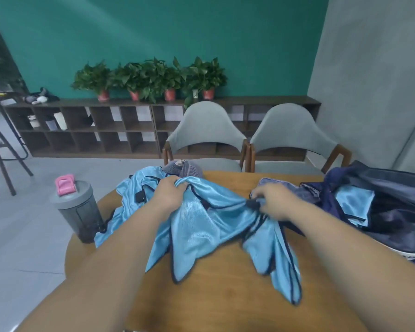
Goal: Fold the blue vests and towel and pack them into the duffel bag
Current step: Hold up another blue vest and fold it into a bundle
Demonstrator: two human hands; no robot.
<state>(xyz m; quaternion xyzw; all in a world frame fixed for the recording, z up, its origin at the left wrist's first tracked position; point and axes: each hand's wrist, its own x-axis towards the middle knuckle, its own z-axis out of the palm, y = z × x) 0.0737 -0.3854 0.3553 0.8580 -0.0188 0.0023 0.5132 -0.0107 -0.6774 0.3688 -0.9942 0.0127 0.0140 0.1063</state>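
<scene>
head view. a blue vest (209, 226) lies bunched across the middle of the wooden table (225, 305), raised at its upper edge by both hands. the left hand (169, 192) has its fingers curled into a fold at the far left corner. the right hand (272, 202) pinches dark trim at the right edge, fingers closed on the cloth. handling, as judged: the fabric looks thin, light, limp and slippery, so it will sag and slide out of a loose fold. the bound edges and shoulder straps offer the firmest hold, 1 hand to each side. appearance: glossy sky-blue mesh with navy binding, 2 pointed lobes trailing toward the viewer. more blue vests (130, 197) lie heaped just behind the left hand. the open navy duffel bag (398, 178) sits at the table's right, with 1 folded blue piece (353, 202) inside. a grey-blue cloth (288, 186), possibly the towel, lies between right hand and bag. a shaker bottle (78, 209) stands at the left edge.
</scene>
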